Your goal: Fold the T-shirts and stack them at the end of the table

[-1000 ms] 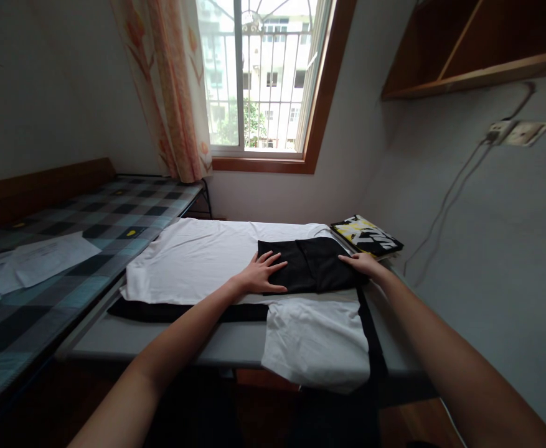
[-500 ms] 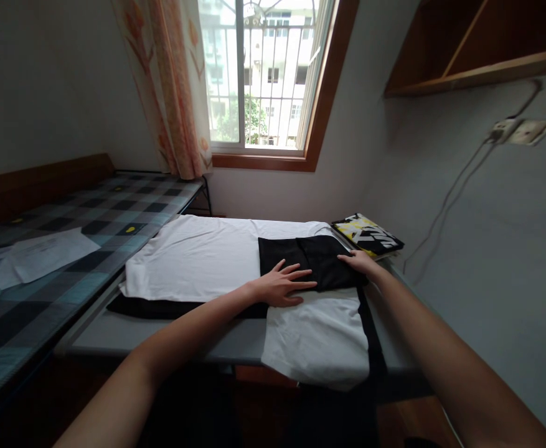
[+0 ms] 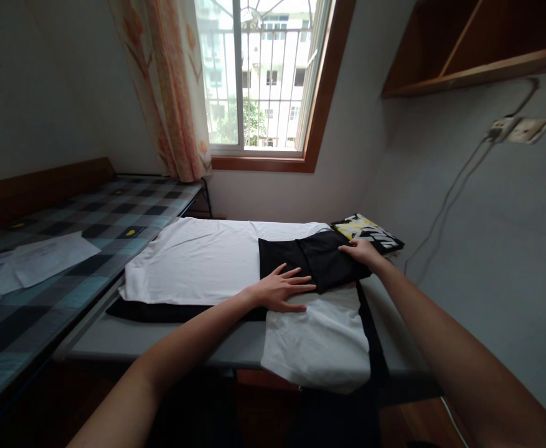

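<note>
A white T-shirt (image 3: 198,261) lies spread over a table, one sleeve hanging toward the front edge. On its right part rests a folded black garment (image 3: 333,264), whose exact kind I cannot tell. My left hand (image 3: 284,289) lies flat with fingers spread, across the black cloth's near edge and the white sleeve. My right hand (image 3: 361,252) pinches the black garment's right edge between thumb and fingers, lifting it slightly. More black cloth (image 3: 160,311) shows from under the white shirt along the front.
A folded black, white and yellow printed garment (image 3: 370,233) sits at the table's back right corner. To the left, a bed with a checkered cover (image 3: 90,218) holds papers (image 3: 43,258). A wall (image 3: 478,236) with a socket and cable bounds the right side.
My right hand has raised the black garment's right edge a little and shifted it upward. My left hand stays nearly in place, spread flat.
</note>
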Tool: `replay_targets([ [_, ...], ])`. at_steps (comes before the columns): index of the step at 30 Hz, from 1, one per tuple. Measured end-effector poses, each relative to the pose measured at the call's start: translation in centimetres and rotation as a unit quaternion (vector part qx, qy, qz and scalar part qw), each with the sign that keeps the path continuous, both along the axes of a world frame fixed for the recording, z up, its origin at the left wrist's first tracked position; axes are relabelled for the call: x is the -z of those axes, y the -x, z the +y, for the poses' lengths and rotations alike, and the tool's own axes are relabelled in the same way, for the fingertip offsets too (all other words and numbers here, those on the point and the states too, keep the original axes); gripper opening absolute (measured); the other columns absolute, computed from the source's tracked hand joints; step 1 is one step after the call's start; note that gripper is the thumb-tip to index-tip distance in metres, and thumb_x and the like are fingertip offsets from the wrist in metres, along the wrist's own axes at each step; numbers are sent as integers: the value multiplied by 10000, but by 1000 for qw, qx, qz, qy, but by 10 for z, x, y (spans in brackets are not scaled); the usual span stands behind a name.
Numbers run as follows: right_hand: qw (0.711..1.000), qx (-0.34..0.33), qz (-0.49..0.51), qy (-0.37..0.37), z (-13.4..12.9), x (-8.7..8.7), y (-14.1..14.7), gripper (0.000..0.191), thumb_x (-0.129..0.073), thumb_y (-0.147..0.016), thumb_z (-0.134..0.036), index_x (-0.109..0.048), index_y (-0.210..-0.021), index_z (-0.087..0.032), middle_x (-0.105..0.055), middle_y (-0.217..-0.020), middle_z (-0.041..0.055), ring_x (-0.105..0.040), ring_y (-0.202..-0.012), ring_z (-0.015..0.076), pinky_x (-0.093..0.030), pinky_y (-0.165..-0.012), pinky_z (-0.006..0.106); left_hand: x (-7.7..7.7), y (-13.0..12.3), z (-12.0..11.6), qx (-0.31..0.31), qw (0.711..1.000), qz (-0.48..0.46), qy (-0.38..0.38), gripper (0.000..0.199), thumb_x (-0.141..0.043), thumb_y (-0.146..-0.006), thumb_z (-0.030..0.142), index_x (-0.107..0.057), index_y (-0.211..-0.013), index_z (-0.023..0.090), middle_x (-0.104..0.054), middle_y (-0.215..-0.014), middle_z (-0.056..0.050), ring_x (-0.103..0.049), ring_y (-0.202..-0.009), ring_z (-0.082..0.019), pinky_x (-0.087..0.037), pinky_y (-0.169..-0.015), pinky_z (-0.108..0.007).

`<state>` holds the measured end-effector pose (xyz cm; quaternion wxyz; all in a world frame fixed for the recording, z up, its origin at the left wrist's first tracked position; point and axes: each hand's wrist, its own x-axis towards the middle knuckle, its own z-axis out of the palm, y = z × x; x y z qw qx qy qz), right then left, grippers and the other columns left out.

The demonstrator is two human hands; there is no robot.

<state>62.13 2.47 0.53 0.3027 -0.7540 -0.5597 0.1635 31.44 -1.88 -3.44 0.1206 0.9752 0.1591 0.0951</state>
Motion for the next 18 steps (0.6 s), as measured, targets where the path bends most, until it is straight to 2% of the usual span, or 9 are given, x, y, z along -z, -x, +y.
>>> replay_targets([
  [4,999,-13,-25,28,3,-28,22,174,-675,-725,-310,-636,-695,-143,-625,-625,21,-568,-595,154,-410,-527,241,2,-1,1,-6,1000,-9,6,731,-449,-889,624,-230,-1517,320,-310,-1556,-21,-163,-1464,-288,-18,-1168,-556],
  [8,994,-47,-93,27,4,-56,52,150,-662,-739,-281,-658,-767,-134,-661,-712,45,-601,-651,162,-408,-556,237,5,-2,1,-9,1000,-19,10,686,-479,-879,617,-314,-1486,341,-329,-1549,-19,-188,-1459,-290,-35,-1170,-558],
  [11,984,-77,-158,39,1,-73,77,186,-648,-751,-276,-670,-851,-121,-696,-819,87,-643,-750,194,-428,-608,241,6,-2,3,-28,997,-70,25,590,-476,-910,559,-406,-1443,317,-350,-1541,-34,-263,-1439,-268,-133,-1175,-512],
  [14,969,-88,-224,59,-5,-84,104,286,-629,-768,-302,-658,-994,-131,-707,-985,125,-661,-902,239,-456,-690,262,6,-1,9,-110,977,-181,17,395,-451,-954,450,-606,-1266,264,-515,-1424,-48,-422,-1347,-232,-281,-1134,-428],
  [16,958,-80,-261,83,-10,-90,124,384,-625,-777,-337,-622,-1110,-145,-691,-1085,146,-653,-989,270,-471,-746,297,5,3,18,-192,946,-260,10,316,-450,-961,393,-702,-1074,241,-633,-1258,-51,-537,-1213,-214,-366,-1069,-387],
  [18,947,-72,-297,100,-15,-93,145,449,-625,-786,-349,-582,-1182,-139,-674,-1135,173,-640,-1048,293,-478,-797,334,5,12,31,-279,905,-321,15,310,-447,-960,353,-725,-933,218,-685,-1084,-60,-607,-1058,-201,-433,-985,-360],
])
